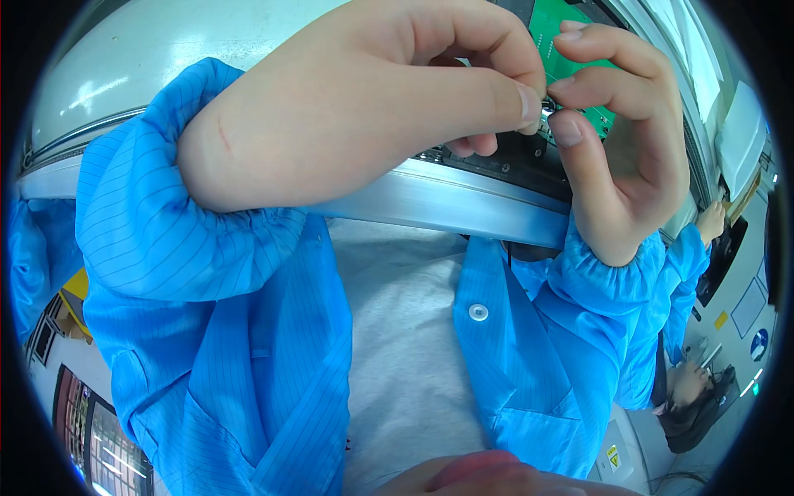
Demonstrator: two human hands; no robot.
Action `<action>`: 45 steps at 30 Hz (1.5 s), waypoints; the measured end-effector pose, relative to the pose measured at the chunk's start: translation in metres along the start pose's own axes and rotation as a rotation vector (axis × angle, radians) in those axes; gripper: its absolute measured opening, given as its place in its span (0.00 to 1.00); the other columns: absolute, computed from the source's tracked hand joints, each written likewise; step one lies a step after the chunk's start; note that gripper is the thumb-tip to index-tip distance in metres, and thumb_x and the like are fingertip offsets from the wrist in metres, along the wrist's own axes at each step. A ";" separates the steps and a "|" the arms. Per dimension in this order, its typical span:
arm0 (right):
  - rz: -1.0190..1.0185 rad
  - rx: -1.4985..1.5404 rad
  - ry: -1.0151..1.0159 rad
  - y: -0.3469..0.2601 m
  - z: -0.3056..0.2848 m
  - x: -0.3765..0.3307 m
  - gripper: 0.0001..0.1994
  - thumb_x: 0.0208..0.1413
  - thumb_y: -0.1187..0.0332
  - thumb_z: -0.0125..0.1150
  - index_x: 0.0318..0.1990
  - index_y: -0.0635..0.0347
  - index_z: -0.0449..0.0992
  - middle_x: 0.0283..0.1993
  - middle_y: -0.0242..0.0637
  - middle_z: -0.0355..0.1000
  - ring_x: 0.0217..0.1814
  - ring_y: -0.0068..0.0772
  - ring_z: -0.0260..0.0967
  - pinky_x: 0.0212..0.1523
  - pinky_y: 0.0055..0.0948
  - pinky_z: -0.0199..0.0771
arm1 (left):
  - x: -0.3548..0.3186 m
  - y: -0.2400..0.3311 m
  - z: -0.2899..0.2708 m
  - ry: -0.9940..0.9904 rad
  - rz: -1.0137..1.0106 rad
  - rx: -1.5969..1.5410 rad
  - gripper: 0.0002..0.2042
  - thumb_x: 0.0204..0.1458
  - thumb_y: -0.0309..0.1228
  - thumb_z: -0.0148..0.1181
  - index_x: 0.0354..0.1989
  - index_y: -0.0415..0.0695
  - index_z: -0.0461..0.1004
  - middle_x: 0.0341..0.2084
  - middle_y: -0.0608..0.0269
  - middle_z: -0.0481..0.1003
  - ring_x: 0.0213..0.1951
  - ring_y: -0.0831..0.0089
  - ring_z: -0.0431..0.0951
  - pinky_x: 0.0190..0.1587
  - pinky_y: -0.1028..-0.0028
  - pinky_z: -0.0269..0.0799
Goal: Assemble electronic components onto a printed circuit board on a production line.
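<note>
A tiny dark and silver part (547, 106) shows between the fingertips of both hands, too small to name. My left hand (356, 116) reaches across from the left, its thumb and forefinger pinched together on this part. From the right, the thumb and forefinger of my right hand (633, 132) close in on the same part, while its other fingers stay curled above. Directly behind the fingertips lies a green circuit board (547, 18) in a black fixture (517, 165). My fingers hide much of the board and the part.
A silver metal rail (447, 198) runs along the near edge of the work surface, in front of my body. To the left spreads a shiny pale surface (157, 58). Another person in a blue sleeve (685, 256) is at the far right, with a hand (710, 221) showing.
</note>
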State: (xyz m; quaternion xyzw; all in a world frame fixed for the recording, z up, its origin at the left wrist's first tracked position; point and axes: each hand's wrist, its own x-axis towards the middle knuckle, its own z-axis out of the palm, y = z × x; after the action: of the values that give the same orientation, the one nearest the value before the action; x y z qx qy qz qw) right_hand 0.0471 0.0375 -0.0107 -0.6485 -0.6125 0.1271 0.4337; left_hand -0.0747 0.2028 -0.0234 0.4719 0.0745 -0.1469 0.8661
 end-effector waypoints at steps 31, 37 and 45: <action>0.332 -0.831 -0.301 0.000 -0.017 -0.002 0.03 0.49 0.73 0.62 0.31 0.55 0.73 0.40 0.28 0.71 0.42 0.33 0.69 0.66 0.55 0.42 | 0.002 0.009 -0.006 0.118 0.147 0.169 0.10 0.56 0.21 0.48 0.45 0.35 0.68 0.34 0.61 0.72 0.33 0.84 0.68 0.35 0.89 0.63; 0.352 -0.867 -0.283 -0.003 -0.017 -0.006 0.04 0.49 0.73 0.62 0.31 0.55 0.73 0.40 0.28 0.71 0.42 0.33 0.69 0.66 0.56 0.43 | 0.009 0.006 -0.006 0.079 0.217 0.258 0.10 0.54 0.21 0.49 0.45 0.35 0.69 0.36 0.57 0.71 0.35 0.78 0.69 0.38 0.84 0.65; 0.318 -0.793 -0.168 0.000 -0.015 -0.007 0.04 0.48 0.73 0.62 0.30 0.55 0.73 0.39 0.29 0.71 0.41 0.34 0.69 0.65 0.55 0.44 | 0.034 -0.021 -0.014 0.030 0.754 1.169 0.13 0.46 0.24 0.54 0.42 0.40 0.73 0.48 0.46 0.64 0.49 0.57 0.64 0.51 0.63 0.60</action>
State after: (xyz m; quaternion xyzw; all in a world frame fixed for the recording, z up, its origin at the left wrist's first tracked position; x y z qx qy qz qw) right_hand 0.0556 0.0253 -0.0043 -0.8386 -0.5395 -0.0002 0.0748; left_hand -0.0488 0.1975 -0.0566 0.8566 -0.1739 0.1545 0.4605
